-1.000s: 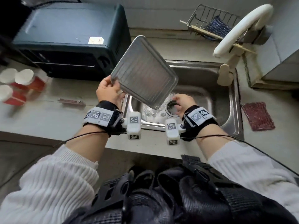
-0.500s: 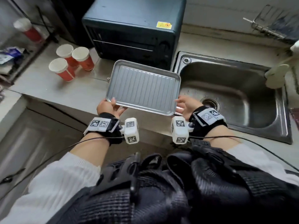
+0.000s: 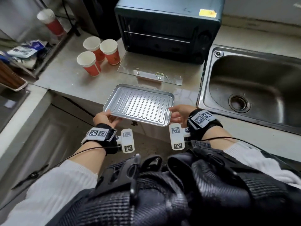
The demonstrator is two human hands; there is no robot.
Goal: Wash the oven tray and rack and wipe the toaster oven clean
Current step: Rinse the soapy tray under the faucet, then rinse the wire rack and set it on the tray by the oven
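Both hands hold the tray (image 3: 140, 106) level at the counter (image 3: 68, 75) edge, in front of the open oven (image 3: 167, 28): left hand (image 3: 104, 117) grips its near-left corner, right hand (image 3: 178, 112) its right edge. Oven door (image 3: 149, 71) lies flat. Three cups (image 3: 99, 54) left, sink (image 3: 254, 88) right.

Toaster oven (image 3: 169, 28) yellow sticker (image 3: 208, 13): print illegible.
Wrist bands: square coded markers only, no lettering.
Paper cups (image 3: 99, 56): markings illegible.
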